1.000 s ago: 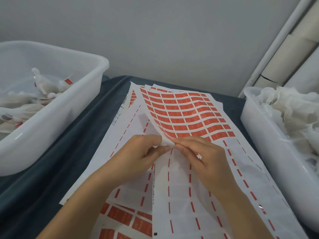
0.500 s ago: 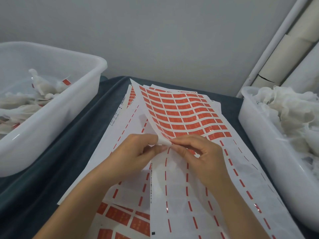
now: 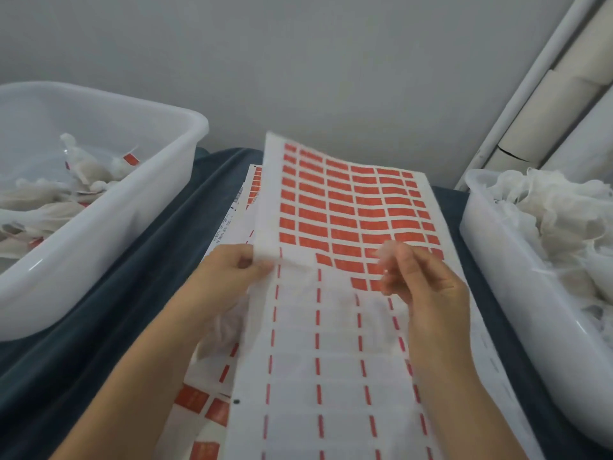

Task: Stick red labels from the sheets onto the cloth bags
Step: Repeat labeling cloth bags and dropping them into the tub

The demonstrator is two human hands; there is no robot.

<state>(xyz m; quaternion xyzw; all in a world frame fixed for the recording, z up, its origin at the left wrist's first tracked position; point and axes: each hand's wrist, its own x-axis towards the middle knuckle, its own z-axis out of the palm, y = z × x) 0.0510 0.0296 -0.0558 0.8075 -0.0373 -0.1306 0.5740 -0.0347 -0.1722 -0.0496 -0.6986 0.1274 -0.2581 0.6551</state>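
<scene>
Hands, two, as I read them: left hand pinches the left edge of the top label sheet between thumb and fingers; right hand hovers over the sheet's right side, fingers curled around a blurred pale scrap, and I cannot tell whether it grips anything firmly. Top sheet: far half lifted and bowed, carrying nine full rows of red labels plus partial rows; near half stripped to backing with red dashes. At least two further sheets lie beneath, offset left. Tubs, two, white plastic: left tub holds cloth bags, some labelled red; right tub is heaped with plain cloth bags. Narrow strips of the dark-blue-covered tabletop stay open either side of the sheets. Grey wall behind; pale tubes lean at right.
</scene>
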